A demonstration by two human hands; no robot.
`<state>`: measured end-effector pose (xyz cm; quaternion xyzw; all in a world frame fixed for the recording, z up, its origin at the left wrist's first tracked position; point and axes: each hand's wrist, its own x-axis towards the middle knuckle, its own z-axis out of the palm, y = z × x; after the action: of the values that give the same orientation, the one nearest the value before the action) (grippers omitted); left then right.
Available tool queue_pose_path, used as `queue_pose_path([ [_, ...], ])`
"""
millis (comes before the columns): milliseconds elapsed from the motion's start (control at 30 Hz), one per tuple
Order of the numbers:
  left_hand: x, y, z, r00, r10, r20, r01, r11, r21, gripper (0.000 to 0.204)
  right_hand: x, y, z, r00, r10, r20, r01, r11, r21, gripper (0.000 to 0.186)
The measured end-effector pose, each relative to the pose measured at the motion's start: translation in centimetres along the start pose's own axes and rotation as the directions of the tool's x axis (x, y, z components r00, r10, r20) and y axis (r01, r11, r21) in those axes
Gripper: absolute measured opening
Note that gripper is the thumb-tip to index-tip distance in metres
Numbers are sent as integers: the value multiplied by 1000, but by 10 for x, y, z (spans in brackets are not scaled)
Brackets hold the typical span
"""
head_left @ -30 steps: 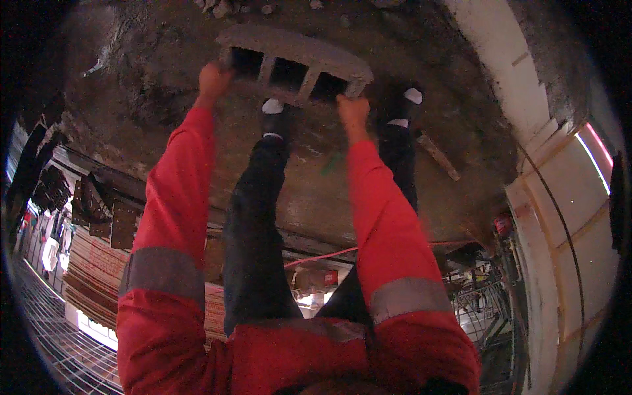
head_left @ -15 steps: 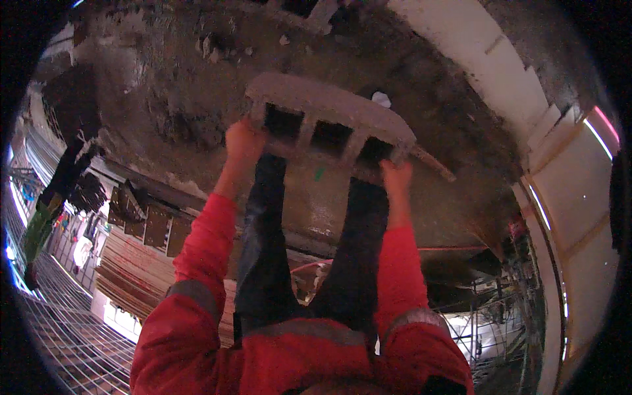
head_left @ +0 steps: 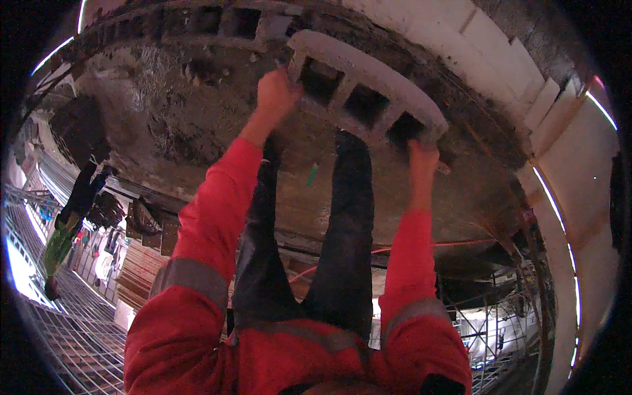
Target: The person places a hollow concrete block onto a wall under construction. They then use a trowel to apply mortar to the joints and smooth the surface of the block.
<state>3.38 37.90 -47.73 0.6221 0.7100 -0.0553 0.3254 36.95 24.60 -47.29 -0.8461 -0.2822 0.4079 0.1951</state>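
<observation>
A grey concrete block (head_left: 352, 118) with three square hollows facing me is held out in front, over the floor beyond my legs. My left hand (head_left: 276, 94) is closed around its left end. At the other end, my right hand (head_left: 422, 158) grips the lower right corner, beside the rightmost hollow. The block tilts, its left end farther from me than its right. Fingertips of both hands are partly hidden against the block.
A row of similar hollow blocks (head_left: 226, 25) runs along the far left. Pale wall panels (head_left: 490, 56) rise at far right. Wet, rough floor (head_left: 191, 112) carries a small green strip (head_left: 312, 174). At left are another person (head_left: 62, 234) and stacked boards (head_left: 139, 268).
The block has moved farther away and rightward, with both hands still on it. More of the far row of blocks shows now as the view has shifted.
</observation>
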Motion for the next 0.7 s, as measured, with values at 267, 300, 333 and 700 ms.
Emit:
queue_pose_path([
  [267,65,-10,21,998,-2,-61,2,1000,-1,36,81,6,43,989,122,89,-125,992,25,26],
  [300,70,-11,23,999,-34,-29,34,999,-6,36,87,7,45,986,122,114,-125,992,17,26],
  [333,73,-11,25,999,-34,-30,34,999,1,37,91,7,47,992,96,84,-98,995,17,26],
  [700,98,-22,34,995,39,-94,-33,997,66,37,111,-1,65,989,-58,137,48,996,73,28],
])
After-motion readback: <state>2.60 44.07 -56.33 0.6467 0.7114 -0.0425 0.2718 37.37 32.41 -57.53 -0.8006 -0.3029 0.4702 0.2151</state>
